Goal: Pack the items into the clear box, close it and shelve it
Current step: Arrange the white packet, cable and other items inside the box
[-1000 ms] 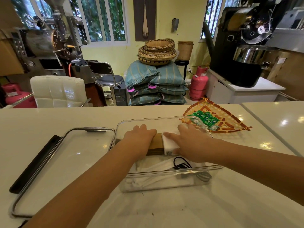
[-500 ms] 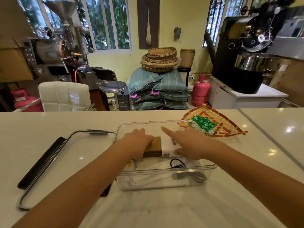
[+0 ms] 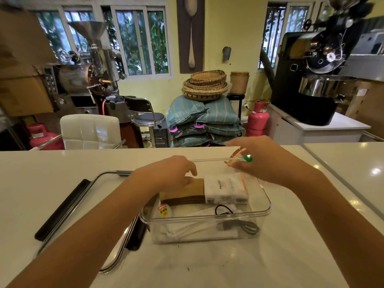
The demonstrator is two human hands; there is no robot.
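Two bare forearms reach in from the bottom corners of the frame across a glossy white tabletop (image 3: 62, 167). At lower centre stands the clear box (image 3: 264, 206), open at the top. Against its near wall lie a black cable (image 3: 239, 225) and some white wrapped pieces, with a small round item carrying a yellow label (image 3: 164, 212) at the near left corner. Farther in, a brown cardboard packet (image 3: 182, 192) lies flat beside a white pack with printed text (image 3: 226, 189), the two touching end to end.

Left of the box, flat on the tabletop, is the clear lid (image 3: 112, 175) with a dark strip along its left edge.

The left hand (image 3: 166, 175) hovers over the left end of the brown packet, fingers (image 3: 192, 168) loosely curled and holding nothing; whether it touches the packet I cannot tell. The right hand (image 3: 264, 159) is at centre right, over the far rim of the box, fingers spread apart and empty, blurred. Just beyond it a woven fan-shaped mat (image 3: 235, 154) with something green (image 3: 248, 158) on it peeks out, mostly hidden.

In the upper half of the frame, past the tabletop edge, are a white padded chair (image 3: 89, 132), stacked blue-green sacks (image 3: 201, 121) topped with woven baskets (image 3: 205, 84), and a pink gas cylinder (image 3: 257, 119).
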